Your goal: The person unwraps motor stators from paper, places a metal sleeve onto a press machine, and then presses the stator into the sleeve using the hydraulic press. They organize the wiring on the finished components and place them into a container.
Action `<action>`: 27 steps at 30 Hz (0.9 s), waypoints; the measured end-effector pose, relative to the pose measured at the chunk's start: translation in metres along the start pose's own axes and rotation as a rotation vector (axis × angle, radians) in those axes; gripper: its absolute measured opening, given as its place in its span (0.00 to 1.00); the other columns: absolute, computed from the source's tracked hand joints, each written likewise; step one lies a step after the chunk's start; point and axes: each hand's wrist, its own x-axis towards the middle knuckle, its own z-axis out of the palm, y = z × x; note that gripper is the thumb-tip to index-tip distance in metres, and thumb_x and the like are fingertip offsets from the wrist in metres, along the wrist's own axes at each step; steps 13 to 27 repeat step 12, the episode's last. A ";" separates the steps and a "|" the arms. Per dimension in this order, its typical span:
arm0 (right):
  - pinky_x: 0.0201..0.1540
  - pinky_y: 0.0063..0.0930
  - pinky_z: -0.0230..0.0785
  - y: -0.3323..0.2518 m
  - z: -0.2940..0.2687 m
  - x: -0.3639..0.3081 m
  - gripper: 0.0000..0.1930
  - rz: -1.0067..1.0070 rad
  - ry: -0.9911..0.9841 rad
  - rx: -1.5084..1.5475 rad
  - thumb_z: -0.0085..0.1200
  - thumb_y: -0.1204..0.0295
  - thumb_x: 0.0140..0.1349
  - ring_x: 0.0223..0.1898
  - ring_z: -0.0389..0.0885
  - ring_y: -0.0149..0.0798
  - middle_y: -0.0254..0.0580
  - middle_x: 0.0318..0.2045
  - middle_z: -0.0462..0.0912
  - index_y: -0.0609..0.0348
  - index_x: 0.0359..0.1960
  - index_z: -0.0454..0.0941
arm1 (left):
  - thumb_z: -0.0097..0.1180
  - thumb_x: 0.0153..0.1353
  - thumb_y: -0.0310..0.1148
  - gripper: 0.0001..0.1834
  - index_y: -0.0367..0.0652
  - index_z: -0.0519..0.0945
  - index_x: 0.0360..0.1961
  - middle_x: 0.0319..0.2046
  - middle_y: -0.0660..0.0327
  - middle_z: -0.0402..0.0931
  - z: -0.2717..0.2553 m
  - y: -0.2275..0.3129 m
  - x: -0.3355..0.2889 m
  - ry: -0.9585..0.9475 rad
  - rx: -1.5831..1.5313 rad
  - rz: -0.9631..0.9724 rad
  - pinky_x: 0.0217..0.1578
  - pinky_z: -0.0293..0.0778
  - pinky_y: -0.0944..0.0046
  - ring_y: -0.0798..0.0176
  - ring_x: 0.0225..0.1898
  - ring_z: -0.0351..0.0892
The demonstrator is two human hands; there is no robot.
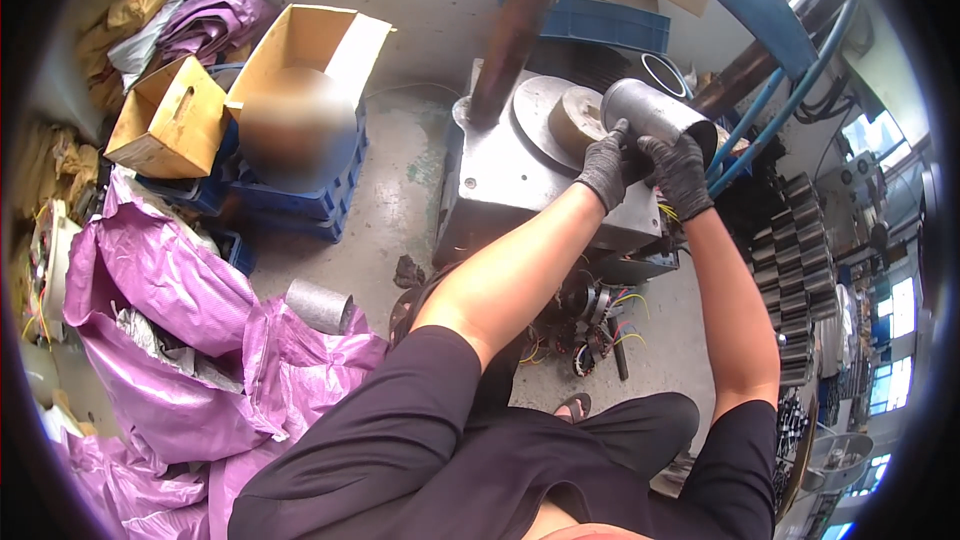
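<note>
Both my hands wear dark grey gloves and hold a hollow grey metal cylinder (658, 112), tilted on its side above a machine's steel bed (510, 180). My left hand (606, 166) is closed at the cylinder's left end, its thumb against the wall. My right hand (680, 172) grips the underside near the open right end. Just left of the cylinder sits a thick round die (577, 122) on a wider steel disc (537, 108). The gloves partly hide the cylinder's lower side, and its inside cannot be made out.
Stators with coloured wires (583, 335) lie below the bed. Stacked metal cylinders (795, 265) stand at right. A dark steel column (520, 35) and blue hoses (775, 115) flank the work. Purple sacks (190, 310), a loose cylinder (319, 306) and cardboard boxes (170, 125) are left.
</note>
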 end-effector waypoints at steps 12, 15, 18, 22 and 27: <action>0.46 0.40 0.77 -0.040 0.123 0.176 0.08 -1.182 -0.624 -1.110 0.67 0.66 0.49 0.39 0.86 0.42 0.38 0.31 0.85 0.42 0.33 0.88 | 0.54 0.73 0.51 0.18 0.49 0.82 0.45 0.32 0.56 0.84 -0.066 0.051 0.021 -0.047 0.426 0.173 0.29 0.81 0.54 0.53 0.28 0.83; 0.46 0.40 0.77 -0.040 0.123 0.176 0.08 -1.182 -0.624 -1.110 0.67 0.66 0.49 0.39 0.86 0.42 0.38 0.31 0.85 0.42 0.33 0.88 | 0.54 0.73 0.51 0.18 0.49 0.82 0.45 0.32 0.56 0.84 -0.066 0.051 0.021 -0.047 0.426 0.173 0.29 0.81 0.54 0.53 0.28 0.83; 0.46 0.40 0.77 -0.040 0.123 0.176 0.08 -1.182 -0.624 -1.110 0.67 0.66 0.49 0.39 0.86 0.42 0.38 0.31 0.85 0.42 0.33 0.88 | 0.54 0.73 0.51 0.18 0.49 0.82 0.45 0.32 0.56 0.84 -0.066 0.051 0.021 -0.047 0.426 0.173 0.29 0.81 0.54 0.53 0.28 0.83; 0.46 0.40 0.77 -0.040 0.123 0.176 0.08 -1.182 -0.624 -1.110 0.67 0.66 0.49 0.39 0.86 0.42 0.38 0.31 0.85 0.42 0.33 0.88 | 0.54 0.73 0.51 0.18 0.49 0.82 0.45 0.32 0.56 0.84 -0.066 0.051 0.021 -0.047 0.426 0.173 0.29 0.81 0.54 0.53 0.28 0.83; 0.46 0.40 0.77 -0.040 0.123 0.176 0.08 -1.182 -0.624 -1.110 0.67 0.66 0.49 0.39 0.86 0.42 0.38 0.31 0.85 0.42 0.33 0.88 | 0.54 0.73 0.51 0.18 0.49 0.82 0.45 0.32 0.56 0.84 -0.066 0.051 0.021 -0.047 0.426 0.173 0.29 0.81 0.54 0.53 0.28 0.83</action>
